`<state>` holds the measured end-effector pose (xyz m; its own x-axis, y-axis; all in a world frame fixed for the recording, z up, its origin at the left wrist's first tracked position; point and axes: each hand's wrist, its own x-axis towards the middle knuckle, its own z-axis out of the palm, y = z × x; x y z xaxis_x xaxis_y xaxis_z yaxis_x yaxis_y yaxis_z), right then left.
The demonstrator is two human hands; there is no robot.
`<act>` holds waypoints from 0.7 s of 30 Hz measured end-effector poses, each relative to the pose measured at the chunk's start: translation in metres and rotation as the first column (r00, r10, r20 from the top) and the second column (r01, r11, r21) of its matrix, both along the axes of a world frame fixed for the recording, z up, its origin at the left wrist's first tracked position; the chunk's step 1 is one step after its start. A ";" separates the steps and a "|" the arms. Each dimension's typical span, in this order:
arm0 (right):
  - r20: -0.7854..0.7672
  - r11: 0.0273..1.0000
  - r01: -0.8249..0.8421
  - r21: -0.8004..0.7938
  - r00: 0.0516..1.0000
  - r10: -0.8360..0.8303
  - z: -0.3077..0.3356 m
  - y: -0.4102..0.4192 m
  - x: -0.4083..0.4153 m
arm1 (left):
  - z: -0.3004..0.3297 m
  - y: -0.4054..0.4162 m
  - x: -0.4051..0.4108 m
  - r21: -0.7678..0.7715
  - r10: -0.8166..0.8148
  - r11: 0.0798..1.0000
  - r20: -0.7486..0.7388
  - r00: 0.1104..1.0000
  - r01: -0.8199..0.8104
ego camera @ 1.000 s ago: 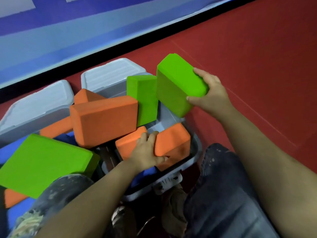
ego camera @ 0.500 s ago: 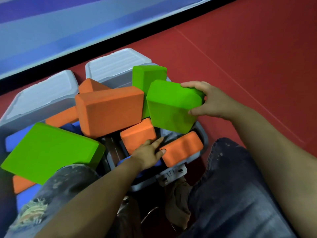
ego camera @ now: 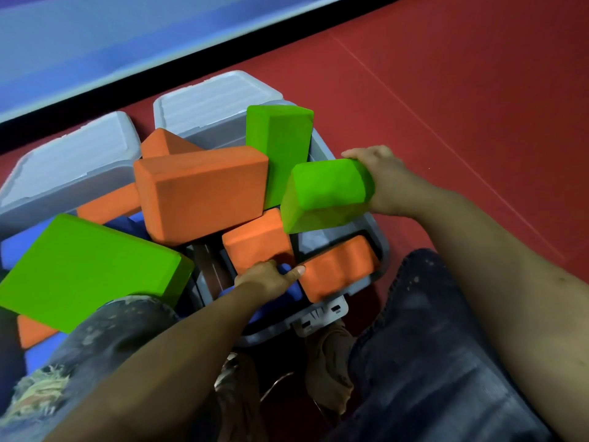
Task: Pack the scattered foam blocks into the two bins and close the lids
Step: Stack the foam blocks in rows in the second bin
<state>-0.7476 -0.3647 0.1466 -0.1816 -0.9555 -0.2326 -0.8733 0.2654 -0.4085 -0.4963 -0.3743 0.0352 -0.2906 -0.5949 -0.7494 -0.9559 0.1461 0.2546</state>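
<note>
Right hand of mine grips a green foam block by its far end, thumb side hidden behind the foam, and holds it tilted over the right bin; I judge the tilt is meant to wedge it into the gap beside the hand. Left hand has its fingers curled loosely with the forefinger stretched out, pressing an orange block just ahead of it down against the bin's near wall, probably to clear room. Beyond that hand another orange block stands on edge, and a large orange block lies across both bins. I count three green blocks, five orange pieces, and blue foam underneath, though how many blue I cannot tell. Two grey lids stand open past the pile, not yet shut.
</note>
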 end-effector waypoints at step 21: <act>-0.098 0.979 -0.144 0.145 0.982 0.159 -0.006 -0.010 0.033 | 0.012 -0.102 0.022 -0.024 0.017 1.000 -0.106 0.994 -0.020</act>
<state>-0.7150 -0.3745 0.1402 -0.0686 -0.9344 -0.3496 -0.9446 0.1736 -0.2786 -0.4746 -0.4760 0.0475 -0.3562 -0.6191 -0.6999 -0.9264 0.1360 0.3511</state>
